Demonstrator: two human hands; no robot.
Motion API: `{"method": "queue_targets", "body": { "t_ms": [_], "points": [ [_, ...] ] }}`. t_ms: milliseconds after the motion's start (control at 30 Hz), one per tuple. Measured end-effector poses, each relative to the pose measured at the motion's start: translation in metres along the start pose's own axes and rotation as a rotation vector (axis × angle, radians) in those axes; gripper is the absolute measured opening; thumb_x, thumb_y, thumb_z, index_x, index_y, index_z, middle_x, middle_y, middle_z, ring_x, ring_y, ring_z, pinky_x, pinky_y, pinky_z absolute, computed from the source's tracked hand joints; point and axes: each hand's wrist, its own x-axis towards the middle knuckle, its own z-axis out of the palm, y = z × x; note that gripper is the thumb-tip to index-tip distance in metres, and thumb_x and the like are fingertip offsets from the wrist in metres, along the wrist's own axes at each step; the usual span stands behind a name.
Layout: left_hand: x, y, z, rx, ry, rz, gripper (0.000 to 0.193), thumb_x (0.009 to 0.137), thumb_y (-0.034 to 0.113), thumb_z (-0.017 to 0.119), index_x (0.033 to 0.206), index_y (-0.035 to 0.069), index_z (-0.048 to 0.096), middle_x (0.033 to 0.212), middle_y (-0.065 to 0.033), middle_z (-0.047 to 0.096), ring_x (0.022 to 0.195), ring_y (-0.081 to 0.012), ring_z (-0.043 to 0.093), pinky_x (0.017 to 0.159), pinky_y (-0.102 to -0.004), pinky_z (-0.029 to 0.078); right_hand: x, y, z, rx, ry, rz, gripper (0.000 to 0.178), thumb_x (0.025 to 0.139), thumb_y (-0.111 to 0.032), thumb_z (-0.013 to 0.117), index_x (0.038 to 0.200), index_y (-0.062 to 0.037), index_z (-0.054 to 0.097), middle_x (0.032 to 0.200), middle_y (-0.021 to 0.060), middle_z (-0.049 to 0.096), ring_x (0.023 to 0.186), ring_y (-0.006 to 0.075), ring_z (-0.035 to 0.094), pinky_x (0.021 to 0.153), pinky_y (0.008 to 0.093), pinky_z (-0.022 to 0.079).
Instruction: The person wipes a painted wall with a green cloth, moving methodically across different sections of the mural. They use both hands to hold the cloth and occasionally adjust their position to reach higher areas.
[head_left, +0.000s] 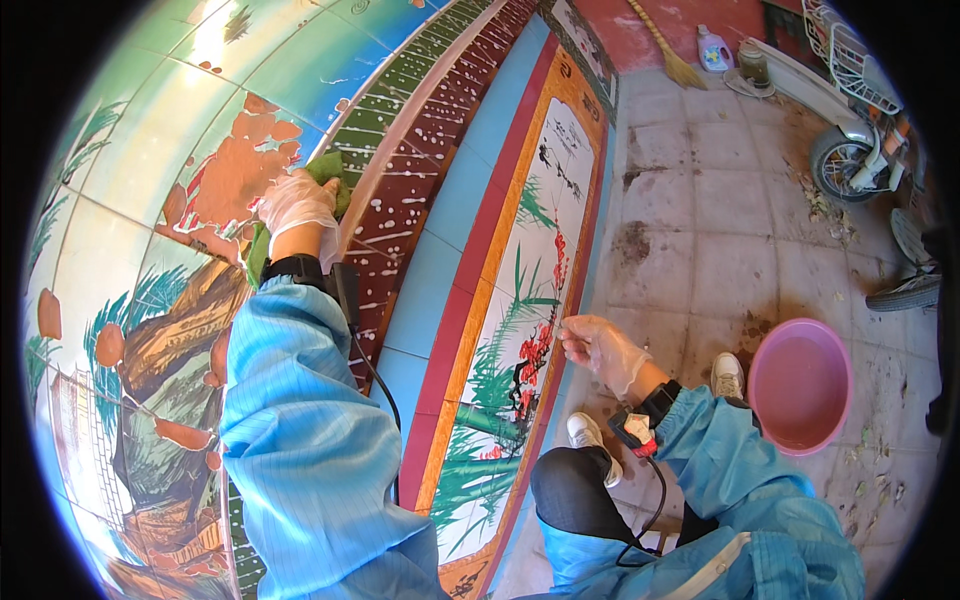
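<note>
I see my gloved left hand [297,203] pressing a folded green cloth [325,170] flat against the painted tile wall [160,140], far left; its long axis runs down-left to up-right along the dark red border band [420,170]. My gloved right hand [600,350] hangs loosely open, holding nothing, near the pink plastic basin [800,385] on the grey tiled floor [700,200].

The green cleaning cloth [327,172] under my gloved left hand [297,203] is pressed flat against the painted tile wall [180,120], beside its brown-and-white border strip.
</note>
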Motion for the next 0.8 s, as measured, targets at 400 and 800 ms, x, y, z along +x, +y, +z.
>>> {"method": "queue_targets", "body": {
  "t_ms": [400, 800],
  "points": [
    [0.027, 0.039, -0.007, -0.028, 0.020, 0.035, 0.065, 0.088, 0.061, 0.061, 0.131, 0.013, 0.059, 0.134, -0.0092, 0.058, 0.127, -0.0284, 0.053, 0.100, -0.0470, 0.045, 0.031, -0.012, -0.014, -0.001, 0.022, 0.029, 0.020, 0.093, -0.024, 0.066, 0.106, -0.0104, 0.059, 0.093, -0.0003, 0.065, 0.080, 0.0086, 0.059, 0.076, 0.0251, 0.049],
    [0.059, 0.070, -0.009, -0.062, 0.026, 0.042, 0.068, 0.086, 0.061, 0.062, 0.133, 0.012, 0.058, 0.137, -0.0091, 0.056, 0.129, -0.0294, 0.051, 0.101, -0.0468, 0.044, 0.061, -0.021, -0.009, 0.012, 0.038, 0.077, 0.015, 0.094, -0.021, 0.065, 0.102, -0.0095, 0.061, 0.091, 0.0010, 0.065, 0.080, 0.0103, 0.060, 0.075, 0.0246, 0.050]
  ]
}}
